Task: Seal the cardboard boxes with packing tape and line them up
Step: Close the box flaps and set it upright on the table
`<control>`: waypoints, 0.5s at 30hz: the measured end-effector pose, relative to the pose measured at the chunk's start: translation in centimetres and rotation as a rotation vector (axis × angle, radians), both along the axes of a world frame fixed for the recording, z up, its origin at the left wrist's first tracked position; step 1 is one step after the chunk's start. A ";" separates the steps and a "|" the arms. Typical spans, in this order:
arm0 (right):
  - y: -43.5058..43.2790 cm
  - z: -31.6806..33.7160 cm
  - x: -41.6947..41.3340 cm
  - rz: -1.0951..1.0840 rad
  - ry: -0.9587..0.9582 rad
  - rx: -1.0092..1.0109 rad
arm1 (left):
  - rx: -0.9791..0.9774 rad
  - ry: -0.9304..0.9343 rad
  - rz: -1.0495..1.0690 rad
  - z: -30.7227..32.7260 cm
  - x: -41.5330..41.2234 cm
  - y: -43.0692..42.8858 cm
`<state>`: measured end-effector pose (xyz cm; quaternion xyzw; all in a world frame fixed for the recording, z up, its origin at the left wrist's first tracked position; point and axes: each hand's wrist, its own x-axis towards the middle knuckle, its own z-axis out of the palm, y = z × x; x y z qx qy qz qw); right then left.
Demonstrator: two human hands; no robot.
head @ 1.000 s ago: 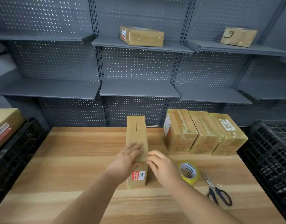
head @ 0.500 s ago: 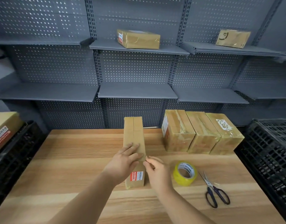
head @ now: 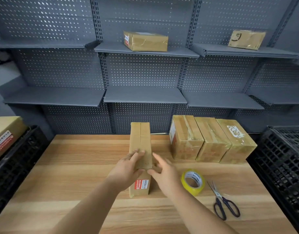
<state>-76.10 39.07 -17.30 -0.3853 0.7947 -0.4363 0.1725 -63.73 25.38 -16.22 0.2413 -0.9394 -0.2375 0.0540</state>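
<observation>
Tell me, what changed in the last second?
The right hand, which was pinching at the near top edge of the narrow box, has opened and drawn slightly rightward. The left hand still presses flat on the box top. The tape roll, scissors and three lined-up boxes stayed put.

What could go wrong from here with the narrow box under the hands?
1. The narrow box stands on a slim face, with the left hand resting on top and the right hand open beside it; a sideways push could tip it over.
2. The scissors lie with blades slightly apart close to the right forearm, next to the tape roll; a quick reach for the roll might brush the blades.
</observation>
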 end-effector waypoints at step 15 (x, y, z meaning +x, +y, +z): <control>-0.1 -3.6 0.4 -0.012 0.514 -0.161 | -0.128 0.195 -0.129 -1.3 -0.1 -0.4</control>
